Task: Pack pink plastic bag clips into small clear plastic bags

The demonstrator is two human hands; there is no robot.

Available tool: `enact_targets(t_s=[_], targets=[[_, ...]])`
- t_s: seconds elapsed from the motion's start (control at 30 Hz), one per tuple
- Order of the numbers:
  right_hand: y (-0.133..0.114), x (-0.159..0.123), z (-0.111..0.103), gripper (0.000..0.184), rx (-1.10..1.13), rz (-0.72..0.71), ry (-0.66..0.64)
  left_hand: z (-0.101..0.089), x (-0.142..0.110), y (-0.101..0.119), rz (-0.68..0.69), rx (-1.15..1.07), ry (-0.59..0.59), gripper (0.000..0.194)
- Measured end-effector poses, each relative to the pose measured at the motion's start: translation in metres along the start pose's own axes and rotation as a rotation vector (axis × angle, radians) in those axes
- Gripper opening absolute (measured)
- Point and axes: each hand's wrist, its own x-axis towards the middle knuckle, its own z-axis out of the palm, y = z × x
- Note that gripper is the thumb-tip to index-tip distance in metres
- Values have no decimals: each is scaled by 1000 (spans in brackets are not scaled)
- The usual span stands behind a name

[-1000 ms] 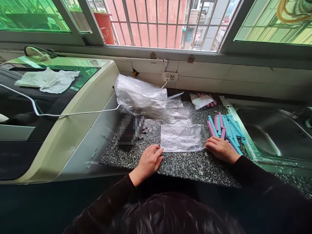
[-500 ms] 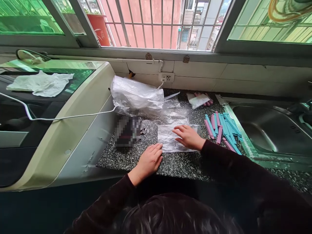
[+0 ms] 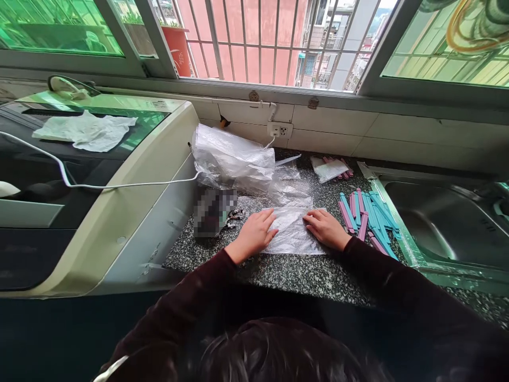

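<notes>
A flat, clear plastic bag (image 3: 292, 233) lies creased on the speckled countertop. My left hand (image 3: 254, 233) rests on its left side, fingers stretched out. On its right side lies my right hand (image 3: 324, 227), its fingers spread flat over the film. Neither hand has anything gripped. Behind the bag sits a larger heap of crumpled clear plastic (image 3: 234, 159). Several blue and pink plastic strips (image 3: 369, 212) are piled to the right of my right hand. A dark, blurred-out object (image 3: 212, 212) lies left of my left hand.
A metal sink (image 3: 433, 223) is set into the counter on the right. On the left stands a large cream machine (image 3: 155, 143) with a white cloth (image 3: 87, 132) on top and a white cable (image 3: 131, 185) across it. A small packet (image 3: 329, 170) lies near the tiled wall.
My left hand has moved up and onto the bag's left side. My right hand has shifted right, from the bag's middle to its right side. The view has turned slightly.
</notes>
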Motion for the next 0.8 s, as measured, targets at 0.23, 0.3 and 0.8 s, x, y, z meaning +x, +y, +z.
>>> enact_targets(t_s=[0.23,0.3,0.8], targets=[[32,-15,-8,27,46,79,6,9,23,-24,-201,22,-52,32],[45,-10,-12,27,91,159,22,5,29,-28,-293,-4,-4,32],[59,22,-27,8,180,246,-103,13,63,-38,-227,-189,116,12]])
